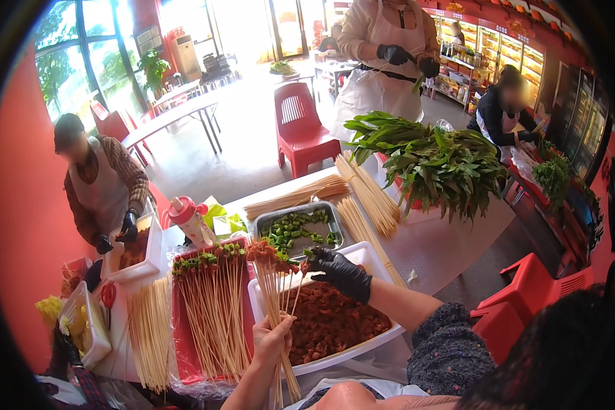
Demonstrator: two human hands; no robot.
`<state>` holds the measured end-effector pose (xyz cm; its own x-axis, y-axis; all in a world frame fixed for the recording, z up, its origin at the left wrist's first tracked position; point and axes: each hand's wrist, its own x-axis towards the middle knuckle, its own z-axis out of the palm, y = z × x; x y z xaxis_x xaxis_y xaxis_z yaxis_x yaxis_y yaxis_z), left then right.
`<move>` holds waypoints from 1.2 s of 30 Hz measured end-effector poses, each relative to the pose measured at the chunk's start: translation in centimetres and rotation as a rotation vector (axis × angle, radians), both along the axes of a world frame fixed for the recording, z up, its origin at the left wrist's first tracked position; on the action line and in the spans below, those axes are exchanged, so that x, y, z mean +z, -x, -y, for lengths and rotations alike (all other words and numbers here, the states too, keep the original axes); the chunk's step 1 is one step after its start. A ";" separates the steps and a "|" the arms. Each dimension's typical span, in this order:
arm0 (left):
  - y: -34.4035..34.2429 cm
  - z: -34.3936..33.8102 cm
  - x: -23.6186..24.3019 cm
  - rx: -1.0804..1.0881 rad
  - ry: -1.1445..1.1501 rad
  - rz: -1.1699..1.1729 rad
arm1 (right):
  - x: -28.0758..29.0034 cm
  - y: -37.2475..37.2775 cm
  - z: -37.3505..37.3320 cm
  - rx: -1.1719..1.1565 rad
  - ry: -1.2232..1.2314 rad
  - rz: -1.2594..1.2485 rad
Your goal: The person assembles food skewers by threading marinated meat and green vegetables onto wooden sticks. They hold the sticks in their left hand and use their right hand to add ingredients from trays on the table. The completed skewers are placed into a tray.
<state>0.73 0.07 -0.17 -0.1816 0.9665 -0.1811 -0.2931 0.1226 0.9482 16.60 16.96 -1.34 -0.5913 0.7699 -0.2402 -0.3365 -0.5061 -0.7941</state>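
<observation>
My bare left hand (273,333) is closed round a bundle of wooden skewers (277,296), whose tips carry red meat and green pepper pieces. My right hand (338,272), in a black glove, has its fingers curled on a small piece at a skewer's tip. Below it is a white tub (383,254) of marinated red meat (335,321). A steel tray (335,217) of chopped green peppers (287,232) sits behind. At left, a red tray (184,321) holds several loaded skewers (212,301) on a plastic liner.
Bare skewers (369,198) lie about the table, with leafy greens (444,164) at the right, a pink bottle (191,222) and a white tub (143,260). Co-workers work at left (99,171), back (383,61) and right (499,123). Red chairs (301,137) stand behind and at lower right (512,294).
</observation>
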 end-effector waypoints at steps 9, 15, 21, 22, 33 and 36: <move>-0.1 0.0 0.2 -0.008 0.008 -0.021 | 0.0 0.8 0.5 0.009 -0.116 0.046; -0.2 0.1 0.5 -0.023 0.007 -0.038 | 0.6 0.6 0.6 -0.072 -0.039 -0.027; -0.5 0.2 0.8 -0.016 0.015 0.020 | 0.7 0.3 0.5 -0.052 -0.015 -0.040; -0.7 0.2 1.0 0.000 0.017 0.041 | 0.5 0.4 0.5 -0.055 -0.012 -0.042; -0.1 0.0 -0.1 -0.023 -0.026 0.057 | -0.6 0.2 -0.1 -0.022 -0.058 0.033; 0.3 0.1 -0.2 -0.046 -0.011 0.057 | -0.3 0.2 -0.2 0.000 -0.073 0.052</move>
